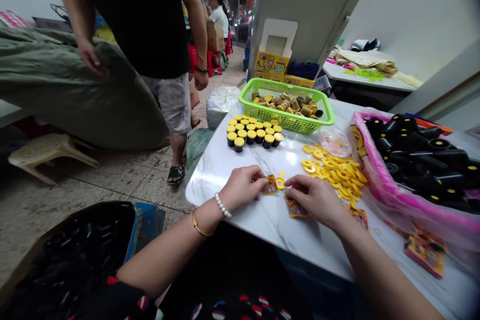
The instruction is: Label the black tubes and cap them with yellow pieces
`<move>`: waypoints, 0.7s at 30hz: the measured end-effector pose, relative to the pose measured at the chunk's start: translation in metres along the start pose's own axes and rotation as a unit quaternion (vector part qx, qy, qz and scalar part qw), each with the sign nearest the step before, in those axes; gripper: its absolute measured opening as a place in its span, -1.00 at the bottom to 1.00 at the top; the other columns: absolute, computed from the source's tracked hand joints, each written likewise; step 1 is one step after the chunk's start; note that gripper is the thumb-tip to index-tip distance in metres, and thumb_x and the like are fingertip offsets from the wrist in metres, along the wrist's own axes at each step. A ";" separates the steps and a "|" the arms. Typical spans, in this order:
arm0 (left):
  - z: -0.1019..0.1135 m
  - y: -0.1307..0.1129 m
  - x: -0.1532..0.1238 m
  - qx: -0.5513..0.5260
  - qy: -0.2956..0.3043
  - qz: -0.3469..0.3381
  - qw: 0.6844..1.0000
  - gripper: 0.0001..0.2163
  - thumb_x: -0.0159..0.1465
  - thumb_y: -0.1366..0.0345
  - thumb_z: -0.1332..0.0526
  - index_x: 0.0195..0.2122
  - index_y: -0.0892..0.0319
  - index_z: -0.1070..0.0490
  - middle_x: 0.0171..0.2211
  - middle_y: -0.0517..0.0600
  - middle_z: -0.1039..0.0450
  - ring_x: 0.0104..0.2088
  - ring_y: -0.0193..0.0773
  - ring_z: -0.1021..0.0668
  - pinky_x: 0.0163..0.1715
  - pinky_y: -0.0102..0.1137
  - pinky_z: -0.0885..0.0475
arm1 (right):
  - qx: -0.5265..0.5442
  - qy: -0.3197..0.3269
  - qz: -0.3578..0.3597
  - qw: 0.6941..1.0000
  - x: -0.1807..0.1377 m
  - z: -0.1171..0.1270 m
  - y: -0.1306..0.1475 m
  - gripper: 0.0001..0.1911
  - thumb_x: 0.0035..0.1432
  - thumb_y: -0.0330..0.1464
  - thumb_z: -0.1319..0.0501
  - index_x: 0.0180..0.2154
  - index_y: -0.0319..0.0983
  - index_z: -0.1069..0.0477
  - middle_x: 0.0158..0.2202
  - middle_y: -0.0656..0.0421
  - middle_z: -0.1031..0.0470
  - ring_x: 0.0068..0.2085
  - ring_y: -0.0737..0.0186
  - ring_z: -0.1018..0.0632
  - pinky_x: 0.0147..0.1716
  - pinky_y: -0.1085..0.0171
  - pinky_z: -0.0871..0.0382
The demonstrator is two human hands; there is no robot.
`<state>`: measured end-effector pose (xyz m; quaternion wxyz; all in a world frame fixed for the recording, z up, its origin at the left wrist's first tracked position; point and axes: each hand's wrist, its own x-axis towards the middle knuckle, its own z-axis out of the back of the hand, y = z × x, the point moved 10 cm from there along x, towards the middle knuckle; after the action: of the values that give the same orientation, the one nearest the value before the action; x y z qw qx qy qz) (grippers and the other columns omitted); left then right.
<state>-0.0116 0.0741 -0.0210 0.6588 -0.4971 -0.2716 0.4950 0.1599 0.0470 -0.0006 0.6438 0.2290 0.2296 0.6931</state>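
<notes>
A: Biggest first?

B: White marbled surface [210, 175]. On its right side, a tub [412, 207] lined in pink plastic, heaped with black bottles [435, 152]. At the far side, a green basket [285, 119] with small printed yellow-and-brown tubs [288, 104].

A: Next size down?

B: Yellow ring pile [339, 172], loose heap, between the right hand and the pink-lined tub. Black jars with yellow lids [250, 135], upright, bunched together in front of the basket.

A: Hands?

B: Left hand [243, 187] with pearl and gold bracelets, right hand [317, 199] bare-wristed. Both over the near part of the surface, facing each other.

A: The pieces in work?

B: Printed stack [296, 207], colourful, yellow edges, lying partly under the right hand. Small printed card [270, 186], squarish, busy red, purple and yellow print, lying between the two hands. Yellow ring piece [280, 181], bright, with a round loop and a thin tab on top, right against the card's right edge.

A: Fingers?

B: Left: thumb and forefinger nearly together, pinching the card's left edge. Right: fingers bent, slightly apart, tips at the ring piece's right side; can't tell if they grip it.
</notes>
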 end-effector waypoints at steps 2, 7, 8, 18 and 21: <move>0.006 0.004 -0.002 -0.025 -0.019 0.003 0.999 -0.83 0.18 0.20 -0.28 -0.42 0.20 -0.51 -0.63 -0.09 -0.45 -0.63 -0.35 -0.43 -0.59 -0.49 -0.26 | -0.048 -0.080 0.029 0.995 -0.008 0.018 0.005 -0.81 0.05 -0.19 -0.29 -0.33 -0.13 -0.62 -0.34 0.13 -0.60 -0.41 0.16 -0.55 -0.37 0.21 -0.37; 0.001 -0.010 -0.012 -0.061 0.004 -0.023 0.998 -0.84 0.15 0.23 -0.31 -0.46 0.22 -0.56 -0.57 -0.07 -0.48 -0.59 -0.40 -0.40 -0.56 -0.50 -0.26 | 0.101 -0.017 0.040 0.994 -0.007 0.009 0.035 -0.70 0.11 -0.11 -0.27 -0.26 -0.17 -0.61 -0.28 0.09 -0.62 -0.33 0.16 -0.56 -0.37 0.25 -0.38; 0.003 -0.013 -0.015 -0.072 -0.010 -0.027 0.997 -0.85 0.15 0.23 -0.31 -0.44 0.22 -0.55 -0.55 -0.07 -0.48 -0.59 -0.41 -0.40 -0.56 -0.51 -0.27 | 0.151 0.031 0.018 0.988 -0.004 -0.002 0.038 -0.70 0.12 -0.11 -0.26 -0.33 -0.20 -0.60 -0.36 0.11 -0.62 -0.38 0.19 -0.55 -0.40 0.28 -0.38; 0.011 0.006 -0.060 -0.290 -0.174 0.021 0.941 -0.75 0.22 0.13 -0.27 -0.40 0.26 -0.46 -0.50 -0.07 -0.44 -0.74 -0.54 -0.33 -0.74 -0.56 -0.14 | 0.296 -0.074 -0.065 0.950 -0.006 -0.020 0.032 -0.60 0.13 -0.07 -0.27 -0.51 -0.26 -0.50 -0.61 0.23 -0.42 -0.55 0.36 -0.37 -0.54 0.36 -0.21; 0.006 0.004 -0.063 -0.311 -0.180 0.019 0.933 -0.75 0.22 0.14 -0.28 -0.39 0.28 -0.48 -0.50 -0.06 -0.44 -0.74 -0.55 -0.32 -0.75 -0.57 -0.13 | 0.280 -0.093 -0.059 0.953 -0.012 -0.022 0.033 -0.58 0.17 -0.06 -0.24 -0.51 -0.25 -0.52 -0.62 0.22 -0.43 -0.54 0.33 -0.41 -0.51 0.35 -0.26</move>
<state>-0.0414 0.0186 -0.0142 0.4016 -0.5846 -0.5172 0.4790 0.1210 0.0319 0.0023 0.6122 0.4497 0.3671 0.5369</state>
